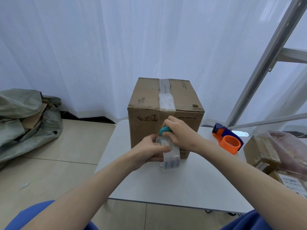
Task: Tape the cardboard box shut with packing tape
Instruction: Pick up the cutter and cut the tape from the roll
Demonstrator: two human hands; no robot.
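Box (166, 113) top seam already taped. Left hand (149, 151) grips tape roll (170, 155); right hand (181, 133) clasps teal cutter (164, 130). Strip likely being cut off roll.

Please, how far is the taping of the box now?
Done: a tape strip already runs along the top seam of the box. In hand: the left hand holds the tape roll, and the right hand grips a teal cutter, apparently cutting the tape. Left: probably pressing the end down.
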